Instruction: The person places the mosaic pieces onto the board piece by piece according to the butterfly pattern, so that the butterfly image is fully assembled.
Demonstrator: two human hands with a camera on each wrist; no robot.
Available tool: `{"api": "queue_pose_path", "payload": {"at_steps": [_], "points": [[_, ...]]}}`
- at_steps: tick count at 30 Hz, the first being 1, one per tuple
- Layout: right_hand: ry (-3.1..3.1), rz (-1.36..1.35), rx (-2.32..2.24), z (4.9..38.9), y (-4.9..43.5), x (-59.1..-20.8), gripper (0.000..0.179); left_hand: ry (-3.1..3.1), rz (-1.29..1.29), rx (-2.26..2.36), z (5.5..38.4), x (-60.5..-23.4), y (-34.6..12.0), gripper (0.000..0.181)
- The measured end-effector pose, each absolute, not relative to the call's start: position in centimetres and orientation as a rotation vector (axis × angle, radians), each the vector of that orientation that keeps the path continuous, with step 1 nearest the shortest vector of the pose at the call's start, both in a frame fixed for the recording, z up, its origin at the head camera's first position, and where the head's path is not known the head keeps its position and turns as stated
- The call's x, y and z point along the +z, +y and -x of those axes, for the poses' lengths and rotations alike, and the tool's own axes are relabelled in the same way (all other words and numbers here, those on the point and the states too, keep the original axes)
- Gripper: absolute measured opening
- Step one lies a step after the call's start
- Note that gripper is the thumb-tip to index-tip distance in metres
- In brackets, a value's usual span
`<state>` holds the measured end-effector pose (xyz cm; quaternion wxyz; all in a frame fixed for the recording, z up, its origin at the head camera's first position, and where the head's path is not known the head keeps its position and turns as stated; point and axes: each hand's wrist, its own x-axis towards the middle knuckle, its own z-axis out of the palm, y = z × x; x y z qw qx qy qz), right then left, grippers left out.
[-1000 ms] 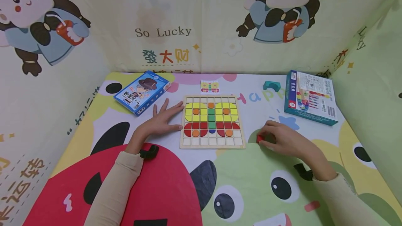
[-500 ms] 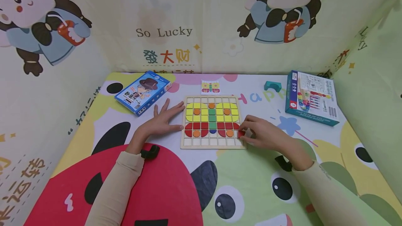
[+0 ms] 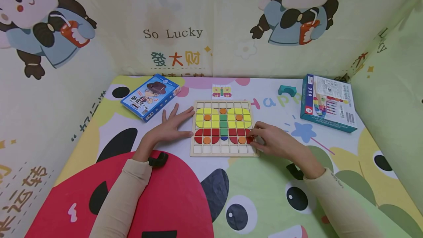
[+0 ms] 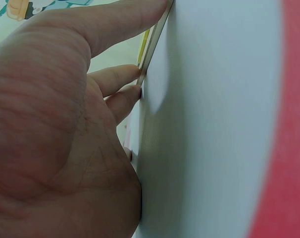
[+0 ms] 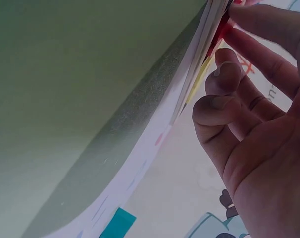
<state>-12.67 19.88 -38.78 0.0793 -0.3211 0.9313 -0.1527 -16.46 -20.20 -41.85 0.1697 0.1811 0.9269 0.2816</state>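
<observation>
A wooden grid board (image 3: pixel 224 151) lies mid-table, its cells filled with yellow, red, green, orange and blue tiles in a butterfly pattern. My left hand (image 3: pixel 169 126) rests on the table with fingers spread, its fingertips and thumb touching the board's left edge. At the board's right side, my right hand (image 3: pixel 275 140) pinches a red tile (image 3: pixel 250 139) between thumb and index finger, over the lower right end of the red row. In the right wrist view the other fingers curl loosely beside the board. Behind the board lies a small card (image 3: pixel 221 92) printed with a similar butterfly.
A blue box (image 3: pixel 150 97) lies at the back left. A teal and white box (image 3: pixel 328 103) lies at the back right, with a teal arch-shaped block (image 3: pixel 287 90) to its left. A printed cloth covers the table, and fabric walls stand behind and at both sides.
My right hand has moved left from the table beside the board, bringing the red tile onto the board's right-hand cells. The left hand has stayed at the left edge.
</observation>
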Motion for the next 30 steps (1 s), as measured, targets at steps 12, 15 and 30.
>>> {"api": "queue_pose_path", "payload": {"at_steps": [12, 15, 30], "points": [[2.803, 0.969, -0.457, 12.53, 19.99, -39.03, 0.030, 2.634, -0.509, 0.796, 16.54, -41.91, -20.23, 0.093], [2.807, 0.981, -0.462, 12.54, 19.91, -39.18, 0.029, 2.632, -0.508, 0.792, 16.51, -42.00, -20.33, 0.093], [2.837, 0.936, -0.459, 12.40, 20.21, -39.08, 0.034, 2.638, -0.543, 0.799, 16.49, -42.51, -20.08, 0.089]]}}
